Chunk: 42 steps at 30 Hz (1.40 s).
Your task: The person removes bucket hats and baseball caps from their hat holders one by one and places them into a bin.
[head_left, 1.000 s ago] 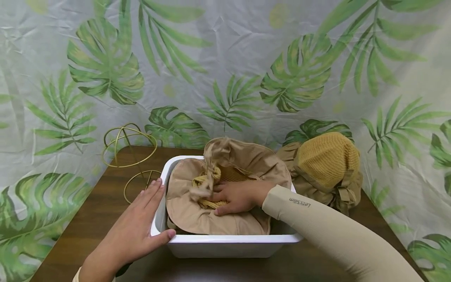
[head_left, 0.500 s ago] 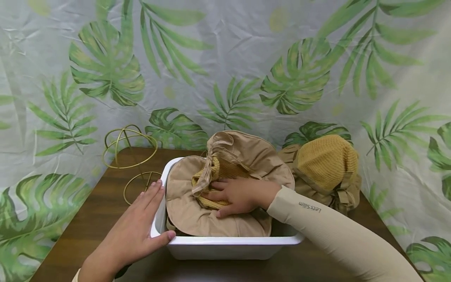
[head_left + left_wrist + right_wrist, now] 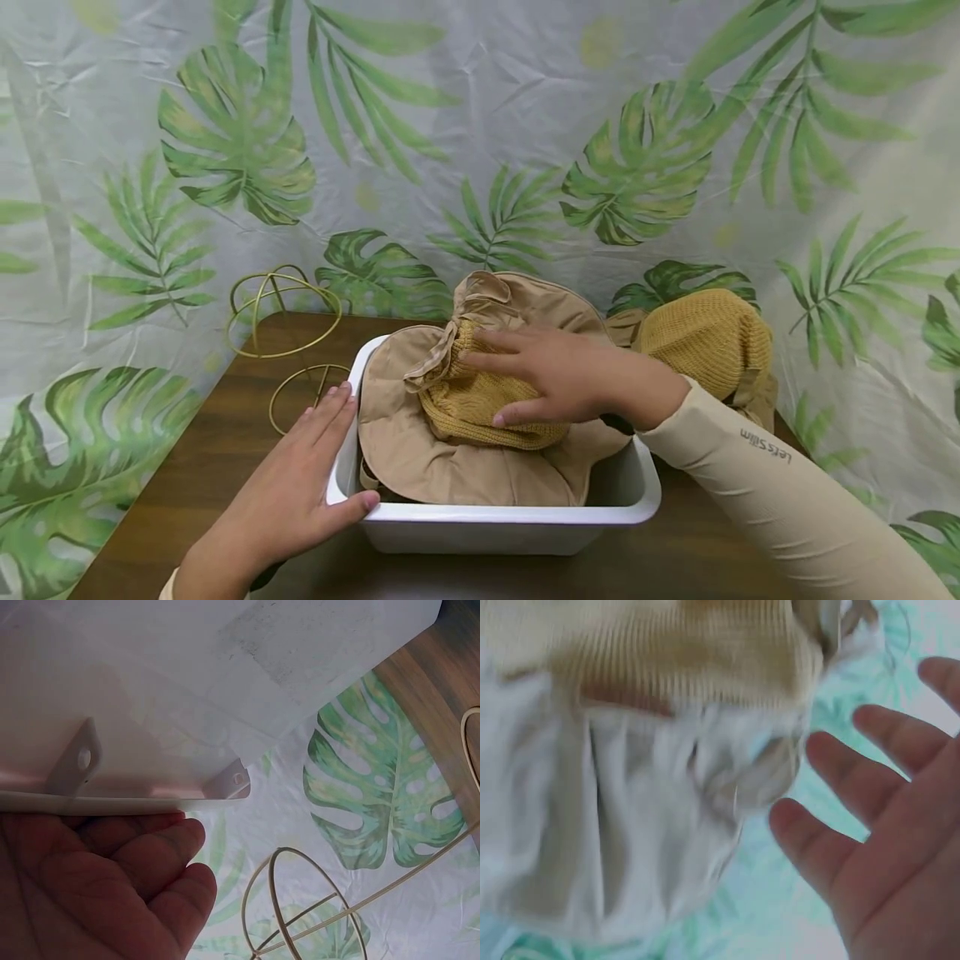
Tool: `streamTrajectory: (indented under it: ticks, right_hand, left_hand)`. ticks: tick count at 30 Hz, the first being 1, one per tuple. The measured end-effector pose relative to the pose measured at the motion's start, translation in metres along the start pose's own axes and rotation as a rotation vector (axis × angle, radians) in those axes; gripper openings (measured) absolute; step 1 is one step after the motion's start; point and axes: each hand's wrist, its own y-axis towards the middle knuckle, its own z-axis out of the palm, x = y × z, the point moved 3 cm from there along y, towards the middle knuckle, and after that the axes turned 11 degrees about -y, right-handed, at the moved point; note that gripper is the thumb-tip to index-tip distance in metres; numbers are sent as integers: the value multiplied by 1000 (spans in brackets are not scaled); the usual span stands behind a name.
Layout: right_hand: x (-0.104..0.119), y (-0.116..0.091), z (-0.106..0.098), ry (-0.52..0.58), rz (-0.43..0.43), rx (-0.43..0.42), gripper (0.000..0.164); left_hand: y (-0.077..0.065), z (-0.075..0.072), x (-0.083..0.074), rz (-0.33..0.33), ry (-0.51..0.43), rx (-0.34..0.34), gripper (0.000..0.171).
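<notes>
A wide-brimmed tan hat [image 3: 480, 479] with a mustard knit crown lies in a white plastic tub [image 3: 510, 515], its brim spread within the walls and up over the back edge. A tan ribbon tie hangs at the crown's left. My right hand [image 3: 562, 371] is over the crown with fingers spread, holding nothing; whether it touches the knit is unclear. In the right wrist view, its fingers [image 3: 840, 769] stand apart beside a blurred knit crown and brim. My left hand [image 3: 281, 483] rests with straight fingers along the tub's left rim, thumb at the front corner.
Another hat [image 3: 708, 337], with a similar mustard knit crown, sits behind the tub at right, partly hidden by my right arm. A gold wire stand [image 3: 285, 354] is at back left on the brown wooden table [image 3: 217, 425]. A leaf-print cloth hangs behind.
My right hand has lifted out of the crown's area and moved right and up. The knit crown, earlier pushed in, now bulges up. My left hand stays at the rim.
</notes>
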Motion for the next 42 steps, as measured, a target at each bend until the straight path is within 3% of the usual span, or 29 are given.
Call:
streamTrajectory:
  ticks: [6,12,16,26,33,42]
  right_hand:
    - [-44,-2,-15,-52,74,-124,80]
    - [-79,5,-8,-37,198,-99,80]
    - [-88,9,2,-13,176,-89,79]
    - [-65,11,8,111,-2,-142,75]
    - [-37,18,23,87,-81,-49,80]
    - [-25,22,43,67,-136,-16,84]
  left_hand:
    - [1,0,1,-2,8,2,97]
    - [0,2,2,-20,0,13,97]
    - [-2,3,1,-24,-2,15,97]
    - [0,2,0,-15,1,7,97]
    - [0,2,1,-23,-2,12,97]
    - [1,1,1,-1,-2,-3,98]
